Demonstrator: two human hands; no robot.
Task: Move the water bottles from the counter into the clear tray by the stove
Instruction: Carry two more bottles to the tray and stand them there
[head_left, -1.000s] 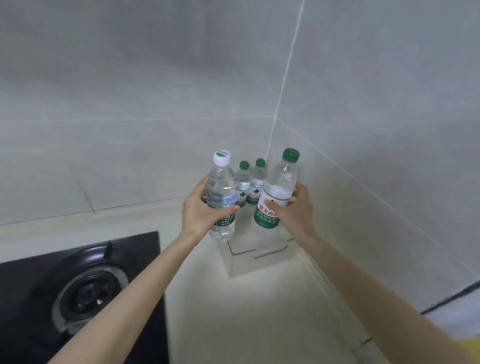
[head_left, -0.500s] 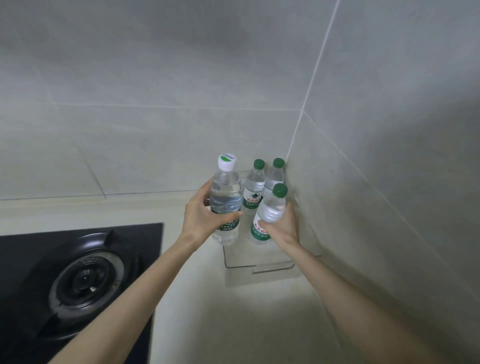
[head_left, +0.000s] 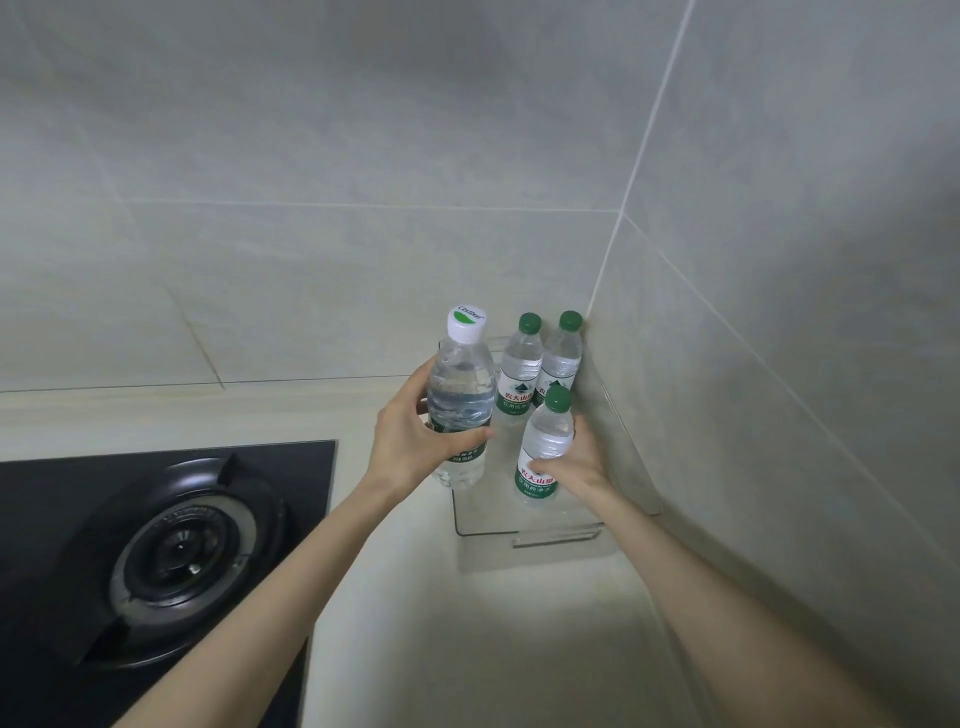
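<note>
A clear tray (head_left: 524, 538) sits in the counter's corner, right of the stove. Two green-capped water bottles (head_left: 519, 376) (head_left: 563, 358) stand upright at its back against the wall. My left hand (head_left: 410, 441) grips a taller white-capped bottle (head_left: 460, 395) around its middle, held over the tray's left side. My right hand (head_left: 574, 462) holds a third green-capped bottle (head_left: 545, 447) by its lower body, upright inside the tray at the front right; whether its base touches the tray floor is unclear.
A black gas stove (head_left: 166, 545) with a round burner lies to the left. Tiled walls close the corner behind and to the right of the tray. Pale counter (head_left: 467, 649) stretches toward me in front of the tray.
My right hand has lowered the green-capped bottle into the tray's front right. The left hand kept the white-capped bottle at about the same height. The camera view shifted slightly.
</note>
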